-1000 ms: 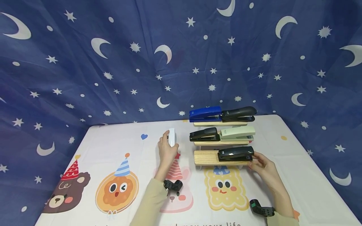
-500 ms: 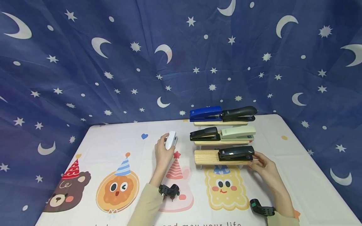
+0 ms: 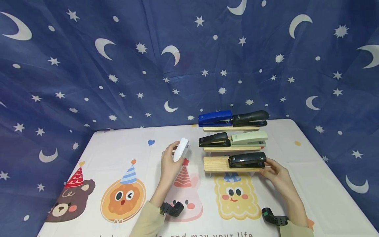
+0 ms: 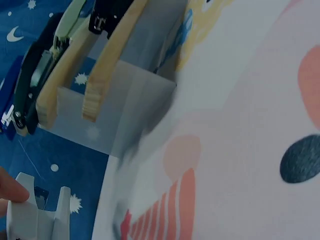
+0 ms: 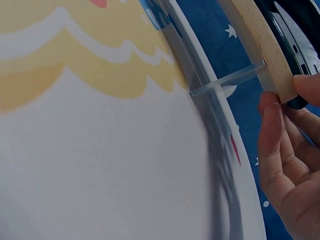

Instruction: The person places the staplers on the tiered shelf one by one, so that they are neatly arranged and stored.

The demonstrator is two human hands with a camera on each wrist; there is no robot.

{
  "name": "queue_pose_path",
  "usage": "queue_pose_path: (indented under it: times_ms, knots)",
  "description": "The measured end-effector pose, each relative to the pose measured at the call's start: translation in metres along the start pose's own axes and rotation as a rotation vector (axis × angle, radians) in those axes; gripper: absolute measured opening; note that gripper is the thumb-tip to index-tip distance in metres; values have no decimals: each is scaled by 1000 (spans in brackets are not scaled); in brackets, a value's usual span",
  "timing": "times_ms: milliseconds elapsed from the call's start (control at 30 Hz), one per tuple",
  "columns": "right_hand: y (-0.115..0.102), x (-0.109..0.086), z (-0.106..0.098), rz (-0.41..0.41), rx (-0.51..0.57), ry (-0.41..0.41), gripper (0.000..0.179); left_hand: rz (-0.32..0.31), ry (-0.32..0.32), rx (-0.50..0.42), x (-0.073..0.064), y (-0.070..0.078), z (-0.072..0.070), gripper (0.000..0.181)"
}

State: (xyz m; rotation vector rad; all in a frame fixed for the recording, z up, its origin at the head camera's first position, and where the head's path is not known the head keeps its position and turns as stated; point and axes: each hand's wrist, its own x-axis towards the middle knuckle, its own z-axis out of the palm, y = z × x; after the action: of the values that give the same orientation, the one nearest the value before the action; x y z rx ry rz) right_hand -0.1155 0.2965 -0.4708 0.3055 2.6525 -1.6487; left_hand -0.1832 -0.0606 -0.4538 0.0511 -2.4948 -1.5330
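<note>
My left hand [image 3: 170,166] holds a white stapler [image 3: 181,149] above the table, left of a three-tier rack. In the left wrist view, the white stapler [image 4: 37,212] shows at the lower left with a fingertip [image 4: 15,190] on it. At the rack's lower right end, my right hand [image 3: 275,174] grips the end of the lowest wooden shelf [image 3: 216,164], beside a glossy black stapler [image 3: 247,159]. Seen from the right wrist, digits lie on both sides of the shelf end [image 5: 277,75], close to the black stapler's base [image 5: 297,102].
On the middle tier sit a small black stapler [image 3: 214,140] and a pale green stapler [image 3: 248,139]. The top tier bears a blue stapler [image 3: 215,118] and another black stapler [image 3: 250,118]. A cartoon-print cloth [image 3: 124,194] covers the table before a blue starry curtain [image 3: 133,65].
My left hand has drawn back slightly toward me, and the white stapler has tilted to the right and moved a little toward the rack. The right hand stays at the shelf end.
</note>
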Motion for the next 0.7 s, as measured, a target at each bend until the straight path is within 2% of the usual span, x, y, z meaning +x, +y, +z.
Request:
queue_pose_path:
  times_ms: [267, 400, 700]
  knots:
    - [0, 0, 0, 0, 3, 10, 60, 90, -35, 15, -17, 15, -10, 61]
    - [1, 0, 0, -3, 1, 17, 60, 111, -61, 21, -25, 23, -14, 61]
    - [0, 0, 0, -9, 12, 20, 60, 172, -132, -20, -39, 35, -14, 60]
